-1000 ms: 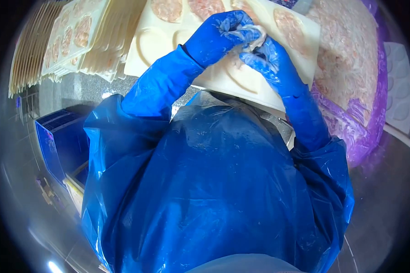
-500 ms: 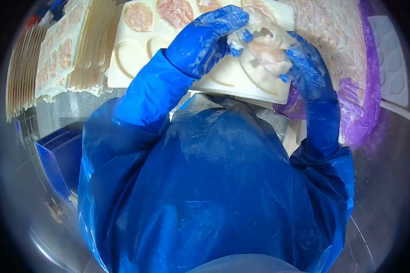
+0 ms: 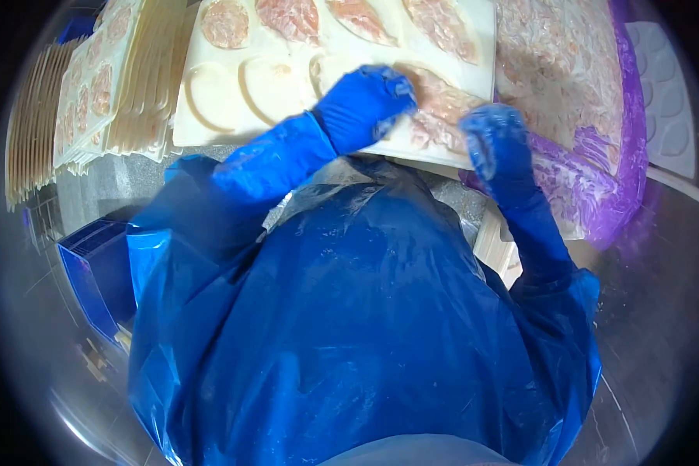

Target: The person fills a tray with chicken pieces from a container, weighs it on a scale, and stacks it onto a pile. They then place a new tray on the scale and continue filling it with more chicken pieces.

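Observation:
A pale pink piece of raw meat [image 3: 444,107] lies across the lower right hollow of a white moulded tray [image 3: 233,138], spread between my two blue-gloved hands. With curled fingers, my left hand [image 3: 367,106] grips the meat's left edge. At the opposite edge, my right hand [image 3: 499,144] is closed on the meat, its fingertips partly hidden. Several flattened pieces of meat, one of them a round piece [image 3: 224,24], fill the upper row of oval and leaf-shaped hollows. Bare hollows show left of my left hand.
On the right, a wide mass of raw meat [image 3: 559,70] sits in purple plastic film [image 3: 633,155]. A white moulded tray [image 3: 664,93] lies beyond it. Stacked trays [image 3: 144,85] stand at the left, above a blue bin [image 3: 97,272].
The meat has come down from the air onto the tray and is now spread out. Both hands moved down toward me, and the right fingers curled in.

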The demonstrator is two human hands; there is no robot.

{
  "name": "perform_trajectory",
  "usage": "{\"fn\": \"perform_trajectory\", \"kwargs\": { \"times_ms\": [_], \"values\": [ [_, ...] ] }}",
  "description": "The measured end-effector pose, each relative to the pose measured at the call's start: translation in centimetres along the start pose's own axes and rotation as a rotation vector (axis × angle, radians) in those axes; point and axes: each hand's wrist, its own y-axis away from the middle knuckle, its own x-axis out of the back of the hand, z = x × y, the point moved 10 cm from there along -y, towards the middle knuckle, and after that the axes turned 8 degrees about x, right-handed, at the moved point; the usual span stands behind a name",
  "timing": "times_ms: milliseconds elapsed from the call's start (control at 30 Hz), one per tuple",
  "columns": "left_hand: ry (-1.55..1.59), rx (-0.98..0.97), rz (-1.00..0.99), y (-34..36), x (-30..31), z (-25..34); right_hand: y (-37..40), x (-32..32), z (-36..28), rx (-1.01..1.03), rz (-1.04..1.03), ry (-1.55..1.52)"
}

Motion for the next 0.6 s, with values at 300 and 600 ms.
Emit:
{"fn": "perform_trajectory", "kwargs": {
  "times_ms": [300, 600],
  "values": [
    [-0.035, -0.037, -0.004, -1.6, -1.3, 0.3, 0.1, -0.1, -0.7, -0.061, 0.067, -0.023],
    [0.038, -0.003, 0.292, -2.9, 1.9, -3.1, -0.3, -0.7, -1.4, -0.081, 0.054, -0.126]
  ]
}}
